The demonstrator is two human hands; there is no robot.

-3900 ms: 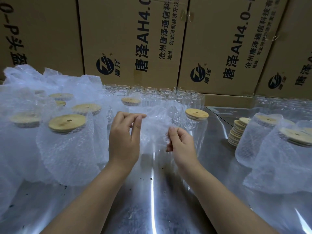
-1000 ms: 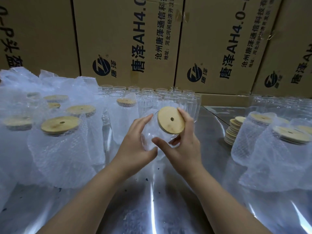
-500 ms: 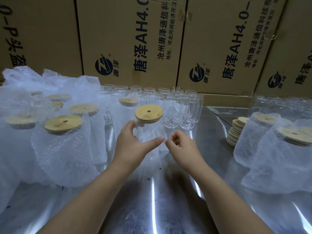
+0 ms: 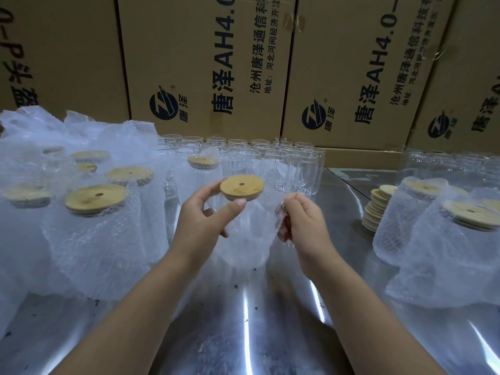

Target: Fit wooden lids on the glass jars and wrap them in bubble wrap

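Shiny steel table (image 4: pixel 243 334), w/ a wall of printed cardboard boxes (image 4: pixel 205 63) right behind it. Mid-table, straight in front of the person, one glass jar (image 4: pixel 240 212) is upright. A wooden lid (image 4: pixel 241 186) sits flat on its mouth, w/ a small hole in the lid's centre. Bubble wrap (image 4: pixel 251 247) goes round the jar's body; the lid shows bare above it.

Left hand (image 4: pixel 203 220) grips the jar near the top, thumb across the near side just under the lid's rim, fingers curled round the far side. Right hand (image 4: pixel 303 223) is at the jar's right side, fingers bent, pinching a bunched edge of the wrap. Can't tell if the jar's base touches the table or is lifted a bit.

Behind the jar are rows of bare jars (image 4: pixel 270 161), open mouths, no lids, packed close & reaching back to the boxes. One lidded jar in wrap (image 4: pixel 201 162) stands at their front-left.

Left of the hands is a group of wrapped jars (image 4: pixel 94 234) w/ lids on, loose wrap heaped behind. On the right, a stack of lids (image 4: pixel 377 207) lies on the table, just beside two more wrapped, lidded jars (image 4: pixel 400 220). More bare glass (image 4: pixel 446 163) sits at the back right, blurred.
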